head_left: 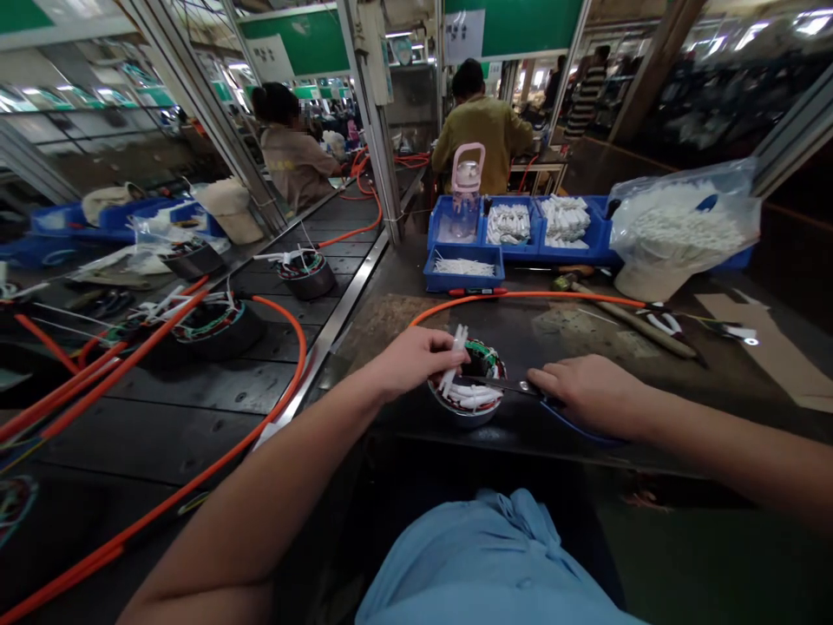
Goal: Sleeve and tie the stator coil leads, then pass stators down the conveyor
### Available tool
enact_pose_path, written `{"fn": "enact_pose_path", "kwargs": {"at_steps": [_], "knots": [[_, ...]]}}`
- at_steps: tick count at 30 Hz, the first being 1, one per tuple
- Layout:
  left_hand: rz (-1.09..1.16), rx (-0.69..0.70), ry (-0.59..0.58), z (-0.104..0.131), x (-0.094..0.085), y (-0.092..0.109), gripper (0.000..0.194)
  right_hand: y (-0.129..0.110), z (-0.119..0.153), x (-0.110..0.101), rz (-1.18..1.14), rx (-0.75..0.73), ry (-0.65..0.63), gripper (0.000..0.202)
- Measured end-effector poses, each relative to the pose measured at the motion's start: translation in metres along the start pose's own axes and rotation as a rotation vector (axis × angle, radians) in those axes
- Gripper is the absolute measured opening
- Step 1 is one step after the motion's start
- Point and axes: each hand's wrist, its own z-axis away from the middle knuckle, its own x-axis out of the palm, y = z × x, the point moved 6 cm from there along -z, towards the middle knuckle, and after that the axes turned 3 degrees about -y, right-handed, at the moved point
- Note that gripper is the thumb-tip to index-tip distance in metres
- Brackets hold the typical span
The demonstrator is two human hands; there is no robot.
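Steadying white sleeves and guiding scissors at the wound ring

Working just below the middle of the frame, with the wound ring (469,418) set down on the dark bench (383,343). Pinching a small bundle of white sleeves (461,335) between thumb and fingers of the left hand (422,358), over the ring's left side. Clasping the scissors (514,384) by the handles in the right hand (592,391), with blades pointing leftward over the hollow; too small to tell apart from together at the tips

To do this well, judging from the pose: hold the pinch firm but gentle, without crushing the sleeves. Bring the blade tips in low and flat, clear of the left fingertips and of the green winding edge (482,354). Look for any wire caught in the blades before squeezing. Steady the ring against sliding. Mind the orange hose (521,294) behind, and avoid knocking the small blue tray (465,282) at upper centre
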Motion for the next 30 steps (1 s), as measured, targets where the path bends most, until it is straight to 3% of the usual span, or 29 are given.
{"fn": "enact_pose_path", "kwargs": {"at_steps": [5,14,17,20,23,26,27,30], "knots": [[0.098,0.002,0.026,0.016,-0.012,-0.013,0.031,0.0,-0.011,-0.009,-0.015,-0.001,0.046,0.02],[0.096,0.013,0.087,0.022,-0.014,-0.013,0.029,-0.012,-0.026,-0.011,0.069,-0.073,0.02,0.02],[0.194,0.046,0.214,0.027,-0.027,-0.027,0.026,0.002,-0.014,0.003,0.033,-0.035,0.048,0.021],[0.193,0.123,0.353,0.024,-0.043,-0.036,0.027,0.035,0.007,0.028,-0.089,0.103,0.113,0.028],[0.107,0.241,0.469,-0.006,-0.062,-0.023,0.029,0.071,0.026,0.057,-0.217,0.344,0.137,0.036],[-0.185,0.431,0.66,-0.056,-0.086,0.017,0.027,0.085,0.025,0.075,-0.284,0.427,0.069,0.042],[-0.33,0.429,0.709,-0.076,-0.094,0.03,0.026,0.086,0.02,0.077,-0.284,0.411,0.047,0.045],[-0.667,0.189,0.698,-0.132,-0.115,0.046,0.031,0.099,0.004,0.072,-0.232,0.381,0.027,0.06]]}}
